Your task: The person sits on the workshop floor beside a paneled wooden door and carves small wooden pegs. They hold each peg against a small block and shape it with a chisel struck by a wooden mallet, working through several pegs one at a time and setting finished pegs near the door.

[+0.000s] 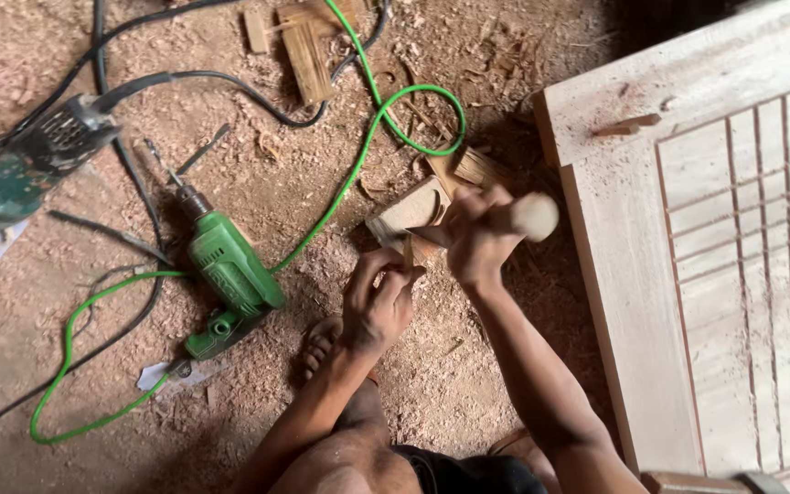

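Left hand [378,302] is clenched on a thin upright tool, probably a chisel [407,259], its tip set on the wood block [409,212] lying on the sawdust floor [304,165]. Right hand [479,240] is closed around a pale round-headed mallet [534,216], its handle running right from the block, head just beside the chisel top. A green drill [230,267] lies left of the block, a door panel [715,274] right. No containers are in view.
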